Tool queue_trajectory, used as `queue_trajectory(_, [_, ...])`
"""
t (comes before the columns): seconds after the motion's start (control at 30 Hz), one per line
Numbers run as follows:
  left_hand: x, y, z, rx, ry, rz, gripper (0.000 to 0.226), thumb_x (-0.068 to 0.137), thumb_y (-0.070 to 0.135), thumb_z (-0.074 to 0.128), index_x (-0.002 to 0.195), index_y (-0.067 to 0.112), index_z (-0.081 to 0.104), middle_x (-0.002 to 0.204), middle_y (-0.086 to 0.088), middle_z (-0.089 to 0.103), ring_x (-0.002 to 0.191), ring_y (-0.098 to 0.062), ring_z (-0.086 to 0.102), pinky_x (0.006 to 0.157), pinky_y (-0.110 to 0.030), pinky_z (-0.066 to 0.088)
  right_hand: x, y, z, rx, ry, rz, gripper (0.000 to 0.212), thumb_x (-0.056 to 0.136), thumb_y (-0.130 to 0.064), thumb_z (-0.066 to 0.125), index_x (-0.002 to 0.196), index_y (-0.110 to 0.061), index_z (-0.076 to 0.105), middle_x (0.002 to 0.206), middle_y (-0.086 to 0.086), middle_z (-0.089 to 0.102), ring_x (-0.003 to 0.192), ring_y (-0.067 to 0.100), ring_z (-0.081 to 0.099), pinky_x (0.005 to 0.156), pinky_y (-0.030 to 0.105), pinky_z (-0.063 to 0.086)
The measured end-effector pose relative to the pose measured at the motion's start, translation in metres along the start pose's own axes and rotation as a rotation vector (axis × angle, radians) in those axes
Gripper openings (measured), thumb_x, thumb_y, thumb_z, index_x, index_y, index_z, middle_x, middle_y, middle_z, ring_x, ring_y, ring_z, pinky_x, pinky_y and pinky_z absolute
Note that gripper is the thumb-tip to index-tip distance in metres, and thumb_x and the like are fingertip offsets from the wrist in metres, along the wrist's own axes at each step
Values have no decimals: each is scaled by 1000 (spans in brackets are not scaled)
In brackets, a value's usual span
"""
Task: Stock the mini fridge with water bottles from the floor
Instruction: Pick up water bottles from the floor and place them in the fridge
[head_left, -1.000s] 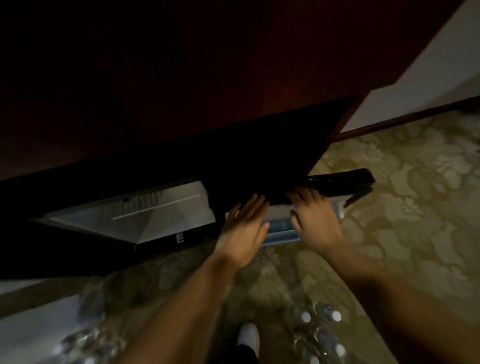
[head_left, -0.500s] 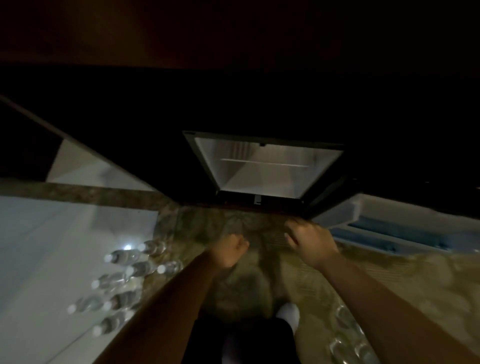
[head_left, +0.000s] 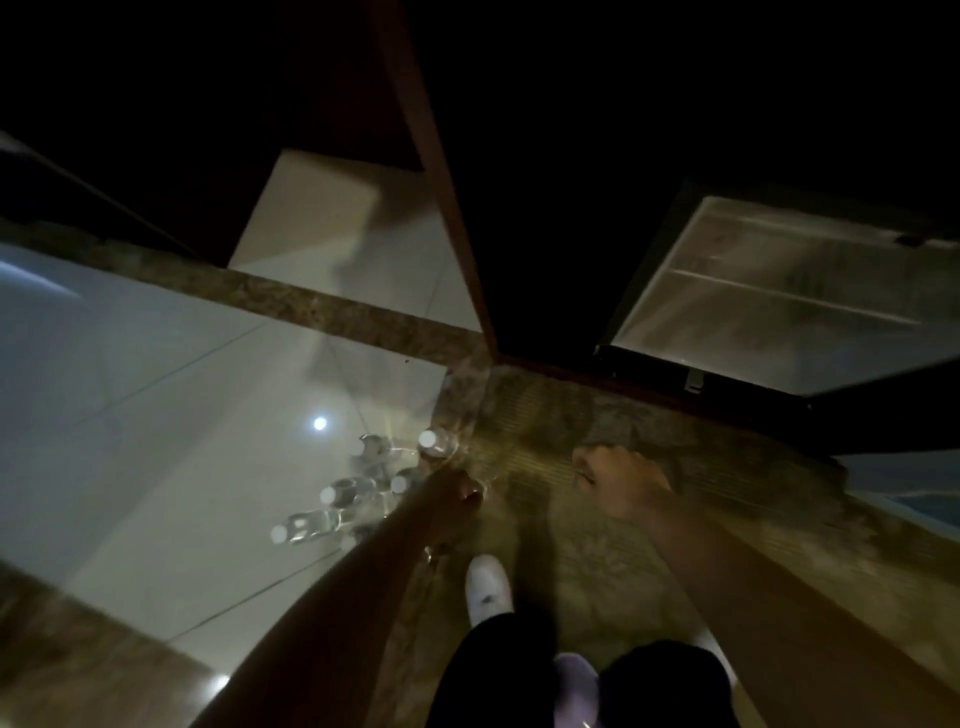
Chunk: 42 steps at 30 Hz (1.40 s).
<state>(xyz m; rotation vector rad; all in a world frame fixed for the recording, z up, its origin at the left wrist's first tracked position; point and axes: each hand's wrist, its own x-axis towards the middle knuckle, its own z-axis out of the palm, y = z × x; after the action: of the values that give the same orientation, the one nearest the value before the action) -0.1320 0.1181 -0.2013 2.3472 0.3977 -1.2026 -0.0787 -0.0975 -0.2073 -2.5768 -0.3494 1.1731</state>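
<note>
Several clear water bottles (head_left: 347, 491) with white caps stand and lie clustered on the pale tile floor, left of centre. My left hand (head_left: 464, 492) hangs at the right edge of that cluster; it is blurred and its fingers are hidden, and I see no bottle in it. My right hand (head_left: 618, 483) hovers over the patterned carpet with loosely curled fingers, holding nothing. The mini fridge (head_left: 779, 296) stands open at the upper right, its white inside and one shelf showing, no bottles visible in it.
The fridge door (head_left: 914, 499) swings out at the right edge. A dark wooden cabinet edge (head_left: 452, 218) runs down beside the fridge. A brown stone strip (head_left: 332, 312) divides tile from carpet. My white shoe (head_left: 487, 587) and dark trouser legs are below.
The view has swung left and down, so the fridge now sits at the upper right. Both hands have come off the fridge door; my left hand has dropped to the bottle cluster.
</note>
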Motion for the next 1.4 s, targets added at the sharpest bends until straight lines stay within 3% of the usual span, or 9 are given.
queue_trajectory(0.13, [31,-44,9,-42,23,-45,34,94,28,48,119,6,56,123,-14,60,113,-27,57,91,-29,45,43,-26,43,-31,-62,-12,27,94,-32,46,115,-19,55,120,7,60,114,27,55,86,33,43])
queue_trajectory(0.27, [66,-76,38,-31,19,52,28,96,18,44,115,2,58,112,-16,63,90,-16,62,67,-10,42,81,-28,89,-42,-92,-46,28,93,-31,49,116,-16,56,122,8,60,113,26,55,87,30,42])
queue_trajectory(0.4, [101,-95,82,-80,74,108,31,94,17,48,122,5,51,114,-13,60,101,-22,63,84,-33,54,118,-15,124,-100,-126,-53,33,92,-32,50,120,-16,55,126,9,57,117,27,54,94,32,42])
queue_trajectory(0.53, [138,-103,122,-117,188,12,75,86,33,59,146,18,16,145,-8,38,128,-27,46,97,-45,48,157,4,149,-139,-132,-102,35,91,-34,52,122,-16,55,126,11,58,117,28,54,96,34,44])
queue_trajectory(0.63, [170,-109,147,-103,228,-39,84,86,39,59,149,22,5,151,-10,29,133,-30,38,101,-47,44,182,17,165,-149,-119,-125,33,92,-35,51,121,-21,56,124,9,59,117,28,54,93,37,44])
queue_trajectory(0.87, [215,-109,171,31,374,-31,78,86,50,52,148,27,11,144,-10,41,122,-30,50,92,-42,48,225,56,198,-155,-190,-140,39,89,-34,57,122,-14,54,122,10,60,116,26,56,92,32,43])
queue_trajectory(1.03, [255,-89,147,128,541,114,44,86,49,52,123,24,47,113,-5,64,96,-22,62,71,-29,42,259,88,190,-52,-243,-132,41,86,-33,63,121,-14,54,110,7,57,103,20,56,84,24,42])
queue_trajectory(1.3, [332,-25,88,71,323,310,41,86,45,57,117,19,60,120,-4,62,112,-20,58,96,-34,47,324,126,141,235,-159,-163,76,71,-35,79,136,-20,42,113,3,59,104,18,59,84,26,45])
queue_trajectory(1.4, [351,0,71,180,326,454,41,88,37,59,120,11,59,124,-8,59,110,-14,54,86,-4,34,341,136,135,308,-154,-164,92,69,-33,81,144,-22,29,126,3,54,113,19,56,93,33,49])
